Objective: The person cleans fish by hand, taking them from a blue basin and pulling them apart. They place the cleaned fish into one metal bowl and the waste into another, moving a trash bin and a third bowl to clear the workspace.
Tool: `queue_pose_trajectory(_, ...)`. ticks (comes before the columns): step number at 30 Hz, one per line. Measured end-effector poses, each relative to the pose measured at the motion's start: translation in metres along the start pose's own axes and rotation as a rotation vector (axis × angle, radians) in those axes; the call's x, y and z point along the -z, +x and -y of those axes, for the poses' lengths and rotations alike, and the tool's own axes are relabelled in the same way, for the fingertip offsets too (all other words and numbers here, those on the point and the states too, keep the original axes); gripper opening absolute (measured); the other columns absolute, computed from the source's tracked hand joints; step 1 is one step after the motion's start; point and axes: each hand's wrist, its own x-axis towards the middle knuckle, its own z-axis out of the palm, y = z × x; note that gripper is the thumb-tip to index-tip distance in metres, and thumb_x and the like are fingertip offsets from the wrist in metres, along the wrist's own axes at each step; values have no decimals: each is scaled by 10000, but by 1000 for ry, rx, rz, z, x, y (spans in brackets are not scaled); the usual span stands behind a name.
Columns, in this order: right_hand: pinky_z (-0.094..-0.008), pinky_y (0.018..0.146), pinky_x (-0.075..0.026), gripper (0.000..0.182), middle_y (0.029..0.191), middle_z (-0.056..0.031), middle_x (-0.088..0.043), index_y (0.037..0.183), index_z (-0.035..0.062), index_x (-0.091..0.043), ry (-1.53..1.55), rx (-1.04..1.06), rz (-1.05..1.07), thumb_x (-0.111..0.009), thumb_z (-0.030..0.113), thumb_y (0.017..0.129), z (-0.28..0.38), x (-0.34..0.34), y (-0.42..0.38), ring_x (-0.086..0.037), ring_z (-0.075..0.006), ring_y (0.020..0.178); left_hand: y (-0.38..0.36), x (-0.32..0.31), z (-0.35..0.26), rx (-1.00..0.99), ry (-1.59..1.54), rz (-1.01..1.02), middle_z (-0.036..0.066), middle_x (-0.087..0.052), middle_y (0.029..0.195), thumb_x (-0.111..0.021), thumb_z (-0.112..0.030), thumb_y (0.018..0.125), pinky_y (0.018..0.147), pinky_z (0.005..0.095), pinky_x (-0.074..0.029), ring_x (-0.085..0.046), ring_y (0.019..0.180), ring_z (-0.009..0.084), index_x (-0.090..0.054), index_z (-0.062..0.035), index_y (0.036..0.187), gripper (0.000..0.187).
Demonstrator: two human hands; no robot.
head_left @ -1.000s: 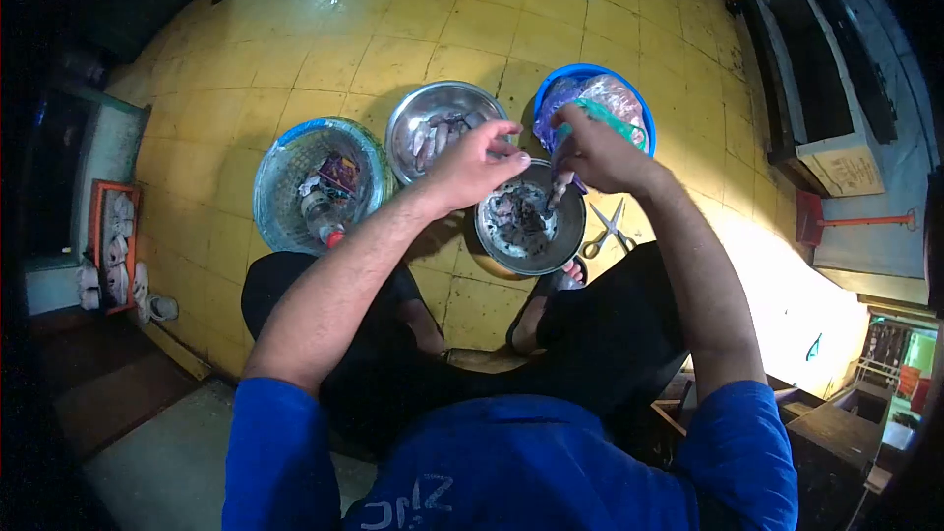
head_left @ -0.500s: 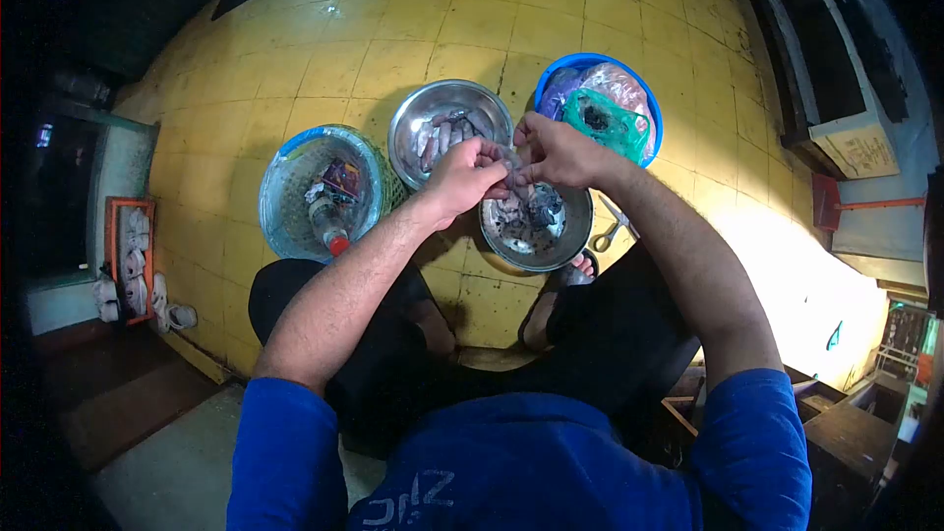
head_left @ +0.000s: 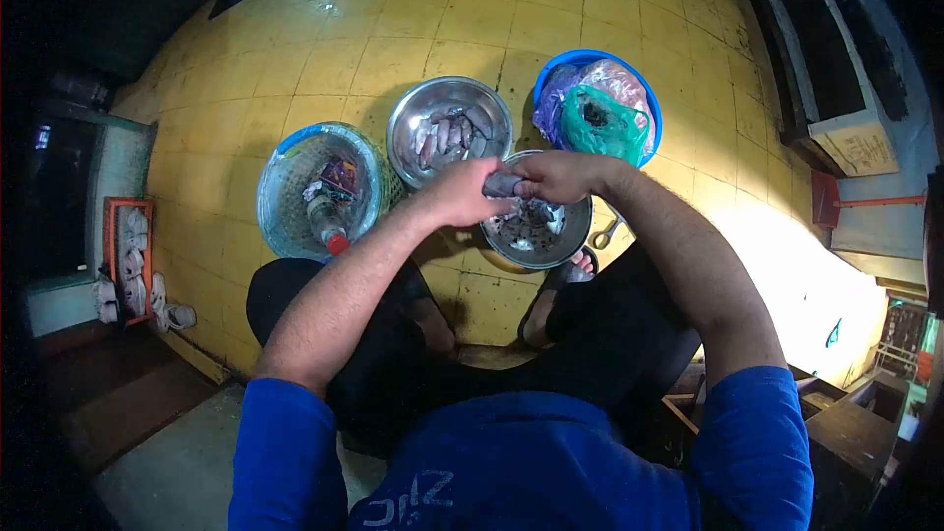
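Observation:
My left hand [head_left: 462,194] and my right hand [head_left: 556,175] meet over the near steel bowl [head_left: 570,236], both gripping one small grey squid [head_left: 503,183] between them. The bowl beneath holds dark scraps and liquid. Just beyond my hands stands a second steel bowl [head_left: 405,138] with several pale squid lying in it.
A blue basin [head_left: 551,79] at the back right holds plastic bags, one of them green [head_left: 596,123]. A mesh basket [head_left: 280,206] at the left holds a bottle and packets. Scissors [head_left: 608,230] lie on the yellow tiled floor by my right foot. A shoe rack stands far left.
Both hands have come together and dropped lower over the near bowl. A second ago my right hand was up by the blue basin and my left hand was apart from it.

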Motion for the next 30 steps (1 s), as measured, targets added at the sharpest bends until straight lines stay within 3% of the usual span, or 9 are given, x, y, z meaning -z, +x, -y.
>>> queue_pose_trajectory(3,-444,804,-480,280,922,-186,-656,1014,5,-607,-113,105,34,-519,267,973,0,-3,1,-633,-325,883,-5,-18,0,-71,314,-84,232,-658,1016,-650,-310,891,871,481,-499,-627,1000,400,-567,5,1148,415)
queue_pose_trajectory(5,-462,813,-479,288,953,-213,-659,1031,7,-611,-164,142,61,-516,273,971,-2,-2,2,-636,-351,905,-4,-18,2,-41,348,-34,234,-656,1016,-620,-319,910,870,489,-495,-627,1002,395,-570,2,1120,387)
queue_pose_trajectory(11,-452,770,-492,287,897,-201,-674,1019,-12,-626,-273,-91,270,-521,227,900,-39,-9,19,-649,-337,857,-1,-15,6,18,430,102,234,-645,1041,-553,-344,950,870,497,-488,-617,1027,387,-566,-7,1053,353)
queue_pose_trajectory(13,-418,687,-504,280,827,-158,-676,991,-9,-637,-250,-316,345,-511,202,856,-60,-8,14,-656,-296,767,-3,-11,11,40,450,122,227,-644,1051,-551,-342,953,871,494,-488,-616,1030,388,-563,-9,1058,349)
queue_pose_trajectory(17,-383,609,-500,272,797,-118,-675,969,5,-654,-156,-401,332,-520,207,846,-49,3,2,-651,-247,692,-2,1,21,10,336,121,225,-646,1062,-620,-323,914,873,475,-492,-623,1031,383,-534,-19,1121,378)
queue_pose_trajectory(19,-360,507,-501,217,686,-112,-642,821,25,-678,-194,-394,233,-508,160,812,-54,-1,5,-630,-209,588,-1,6,20,-11,346,113,225,-651,1070,-642,-301,897,878,468,-495,-626,1038,378,-521,-24,1163,402)
queue_pose_trajectory(23,-398,576,-529,234,785,-158,-688,851,23,-692,-259,-449,277,-552,206,816,-57,1,8,-671,-255,661,3,9,29,-19,169,84,218,-636,1088,-653,-287,903,871,455,-489,-618,1057,374,-466,-39,1182,417)
queue_pose_trajectory(26,-398,690,-527,242,860,-150,-699,962,32,-681,-489,-236,165,-585,217,839,-41,7,-1,-688,-293,806,4,11,28,-44,131,81,215,-627,1110,-627,-265,929,884,450,-485,-613,1078,366,-450,-44,1203,393)
queue_pose_trajectory(30,-403,749,-531,231,896,-164,-701,991,35,-673,-252,-53,-130,-652,192,823,-27,12,1,-689,-307,867,4,11,28,-32,115,113,231,-618,1142,-577,-248,956,907,457,-477,-609,1080,387,-435,-40,1264,397)
